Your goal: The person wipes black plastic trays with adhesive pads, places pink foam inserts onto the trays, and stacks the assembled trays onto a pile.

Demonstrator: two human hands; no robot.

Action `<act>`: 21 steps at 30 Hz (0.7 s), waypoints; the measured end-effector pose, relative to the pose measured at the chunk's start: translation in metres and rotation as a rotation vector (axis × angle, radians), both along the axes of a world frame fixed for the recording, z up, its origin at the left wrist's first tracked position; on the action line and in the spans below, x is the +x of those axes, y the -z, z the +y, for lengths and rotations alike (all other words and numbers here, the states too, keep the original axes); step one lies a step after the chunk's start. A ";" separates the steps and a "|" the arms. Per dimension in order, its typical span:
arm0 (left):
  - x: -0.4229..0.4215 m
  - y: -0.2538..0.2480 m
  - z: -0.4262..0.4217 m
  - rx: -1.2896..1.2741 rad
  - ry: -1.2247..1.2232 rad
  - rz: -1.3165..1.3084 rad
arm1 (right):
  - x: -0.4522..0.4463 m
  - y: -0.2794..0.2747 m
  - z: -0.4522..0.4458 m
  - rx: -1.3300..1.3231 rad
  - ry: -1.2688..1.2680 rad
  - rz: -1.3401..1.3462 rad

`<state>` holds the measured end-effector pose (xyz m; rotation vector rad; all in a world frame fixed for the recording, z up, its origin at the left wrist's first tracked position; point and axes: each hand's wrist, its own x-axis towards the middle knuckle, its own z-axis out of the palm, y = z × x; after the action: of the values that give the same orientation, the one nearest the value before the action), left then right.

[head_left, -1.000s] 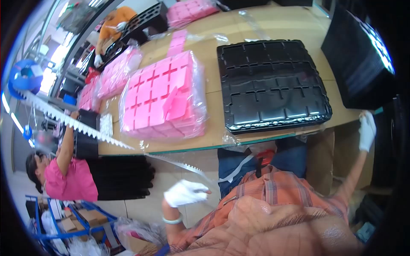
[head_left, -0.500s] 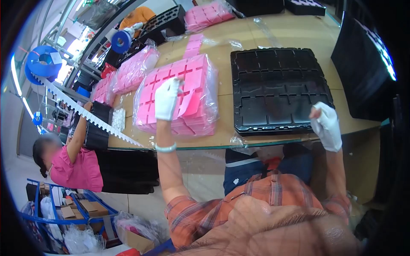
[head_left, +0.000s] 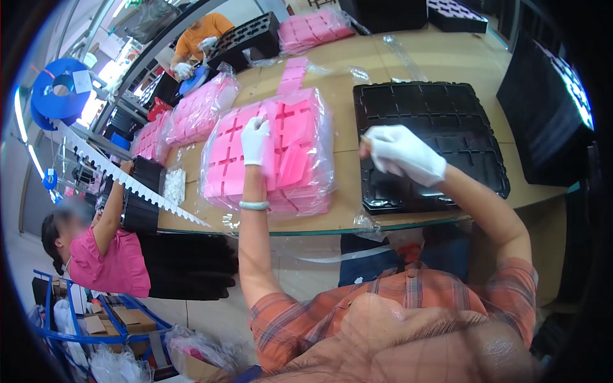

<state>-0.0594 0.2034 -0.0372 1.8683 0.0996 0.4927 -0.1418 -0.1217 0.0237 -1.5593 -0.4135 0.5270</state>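
My left hand point(head_left: 255, 142), in a white glove, is closed on the edge of a pink slotted sheet point(head_left: 273, 153). Under it lies the stack of pink slotted sheets point(head_left: 225, 159), wrapped in clear plastic. My right hand point(head_left: 403, 153), also gloved, hangs over the left part of a black molded tray point(head_left: 440, 102). Its fingers are curled together and point towards the pink stack; whether they hold something small is hidden. The black tray lies on the cardboard-covered table point(head_left: 345, 134), to the right of the stack.
More pink bundles point(head_left: 201, 108) lie at the far left. A tall black stack point(head_left: 543, 115) stands on the right, and black trays point(head_left: 456, 14) at the back. A person in pink point(head_left: 112, 258) is at the left, another in orange point(head_left: 204, 35) beyond. A white toothed strip point(head_left: 137, 179) crosses the left.
My left hand came up from below the table edge onto the pink stack and closed on a sheet. My right hand moved left from the table's right side to over the black tray.
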 end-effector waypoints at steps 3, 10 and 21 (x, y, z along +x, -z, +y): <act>-0.013 -0.010 0.003 -0.193 0.041 -0.075 | 0.050 0.004 0.056 0.023 -0.002 0.011; -0.028 -0.027 -0.020 0.268 0.058 -0.303 | 0.130 0.014 0.162 0.322 0.089 0.695; -0.136 -0.089 -0.087 0.625 0.031 -0.690 | 0.068 -0.018 0.031 0.141 0.168 -0.232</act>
<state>-0.1956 0.1168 0.0517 2.1727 -0.6045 1.2198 -0.0737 -0.0904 0.0421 -1.5066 -0.4802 0.1836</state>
